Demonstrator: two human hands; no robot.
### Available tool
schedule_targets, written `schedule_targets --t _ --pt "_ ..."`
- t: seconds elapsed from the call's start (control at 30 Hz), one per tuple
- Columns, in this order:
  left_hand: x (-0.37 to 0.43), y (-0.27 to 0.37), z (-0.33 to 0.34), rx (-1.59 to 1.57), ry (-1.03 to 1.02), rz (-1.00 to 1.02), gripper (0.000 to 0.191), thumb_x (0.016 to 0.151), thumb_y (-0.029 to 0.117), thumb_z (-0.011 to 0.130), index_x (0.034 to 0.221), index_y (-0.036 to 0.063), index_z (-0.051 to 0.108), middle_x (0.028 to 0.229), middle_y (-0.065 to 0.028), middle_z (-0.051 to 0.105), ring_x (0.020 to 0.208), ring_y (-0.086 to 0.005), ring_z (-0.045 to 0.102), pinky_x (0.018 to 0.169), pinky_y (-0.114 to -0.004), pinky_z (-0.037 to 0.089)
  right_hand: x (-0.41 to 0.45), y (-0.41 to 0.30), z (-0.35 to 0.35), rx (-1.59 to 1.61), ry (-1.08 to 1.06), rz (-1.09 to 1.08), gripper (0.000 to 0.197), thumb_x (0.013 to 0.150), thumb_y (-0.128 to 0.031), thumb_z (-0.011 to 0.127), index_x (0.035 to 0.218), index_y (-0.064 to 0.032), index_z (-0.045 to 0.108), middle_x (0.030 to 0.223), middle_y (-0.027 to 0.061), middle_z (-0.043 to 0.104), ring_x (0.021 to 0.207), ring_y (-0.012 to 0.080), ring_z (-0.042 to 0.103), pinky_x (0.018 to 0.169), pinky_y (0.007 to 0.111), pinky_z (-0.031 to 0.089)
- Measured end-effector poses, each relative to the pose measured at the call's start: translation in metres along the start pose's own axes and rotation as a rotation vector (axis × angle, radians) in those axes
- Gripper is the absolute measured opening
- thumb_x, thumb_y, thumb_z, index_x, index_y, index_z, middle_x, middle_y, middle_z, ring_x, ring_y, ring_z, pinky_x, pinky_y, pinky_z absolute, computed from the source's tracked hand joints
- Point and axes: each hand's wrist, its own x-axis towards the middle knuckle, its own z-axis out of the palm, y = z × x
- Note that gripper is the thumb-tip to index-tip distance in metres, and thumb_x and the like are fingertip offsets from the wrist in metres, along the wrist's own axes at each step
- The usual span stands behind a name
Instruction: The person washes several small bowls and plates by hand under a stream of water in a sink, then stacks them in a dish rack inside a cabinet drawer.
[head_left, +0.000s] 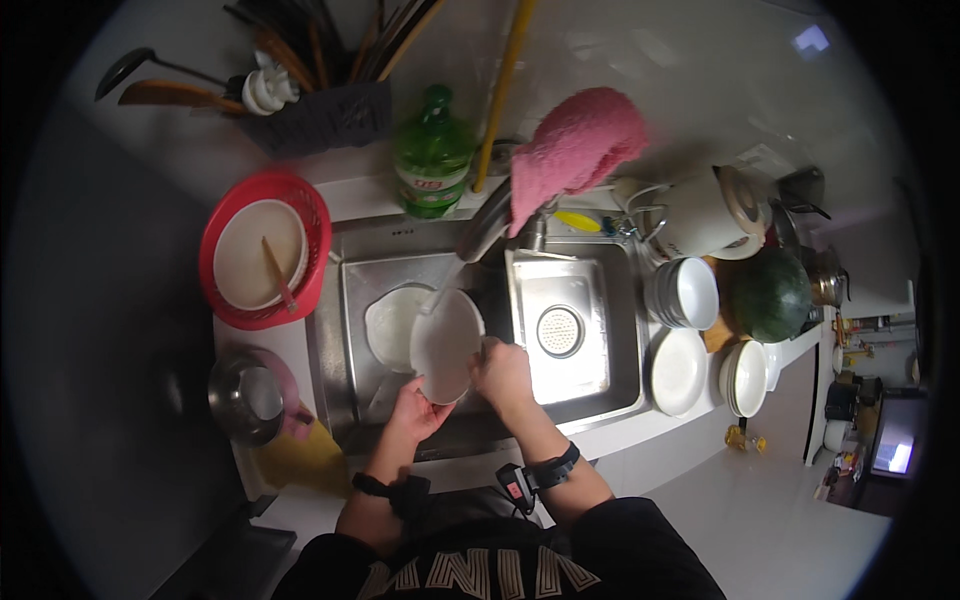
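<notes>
Over the left basin of a stainless steel sink (360, 420), my left hand (421, 412) holds the lower edge of a white bowl (448, 341), which is tilted. My right hand (504, 375) is at the bowl's right rim; its fingers are bent, and whether a cloth or sponge is in them cannot be told. Water runs from the faucet (484, 225) down toward the bowl. A second white dish (391, 330) lies in the left basin, partly behind the held bowl. A pink cloth (577, 146) hangs over the faucet.
A red basket (324, 262) and a metal pot (244, 397) stand on the left. Behind the sink is a green bottle (433, 161). Stacked bowls (694, 292), a white plate (677, 373), more bowls (746, 379), a watermelon (771, 295) and an electric kettle (694, 214) are on the right.
</notes>
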Motion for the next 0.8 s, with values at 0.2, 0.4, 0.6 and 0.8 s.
schedule_targets --t 0.2,0.4,0.6,0.8 --pt "0.022 0.047 0.026 -0.026 -0.339 0.230 0.046 0.088 0.030 0.039 0.126 0.0053 0.047 0.126 -0.0117 0.053 0.118 -0.0291 0.048 0.102 -0.046 0.034 -0.015 0.003 0.016 0.273 0.160 -0.058 0.015 0.079 -0.014 0.061 0.076 -0.0024 0.051 0.061 0.0232 0.057 0.059 0.0442 0.057 0.054 0.050 0.046" --pt "-0.013 0.065 0.057 -0.006 -0.424 0.463 0.049 0.095 0.034 0.027 0.133 0.0051 0.041 0.137 -0.0116 0.043 0.127 -0.0300 0.038 0.108 -0.043 0.026 -0.004 0.016 0.045 0.430 0.172 0.340 0.021 0.073 -0.020 0.065 0.075 0.0015 0.063 0.063 0.0216 0.061 0.064 0.0361 0.063 0.063 0.042 0.050" --pt "-0.067 0.042 0.051 0.094 -0.304 0.591 0.046 0.096 0.035 0.036 0.134 0.0087 0.041 0.138 -0.0083 0.042 0.128 -0.0275 0.039 0.108 -0.042 0.027 -0.010 0.016 0.061 0.651 -0.081 0.474 0.024 0.069 -0.020 0.062 0.075 0.0039 0.065 0.067 0.0162 0.065 0.062 0.0266 0.066 0.062 0.036 0.053" --pt "-0.137 0.047 0.037 0.445 0.277 0.560 0.042 0.077 0.019 0.060 0.117 0.0109 0.051 0.106 -0.0046 0.058 0.098 -0.0195 0.056 0.087 -0.036 0.044 -0.046 -0.004 0.055 1.192 -0.736 0.758 0.019 0.084 -0.015 0.052 0.082 0.0018 0.060 0.067 0.0078 0.065 0.052 0.0149 0.063 0.045 0.024 0.050"
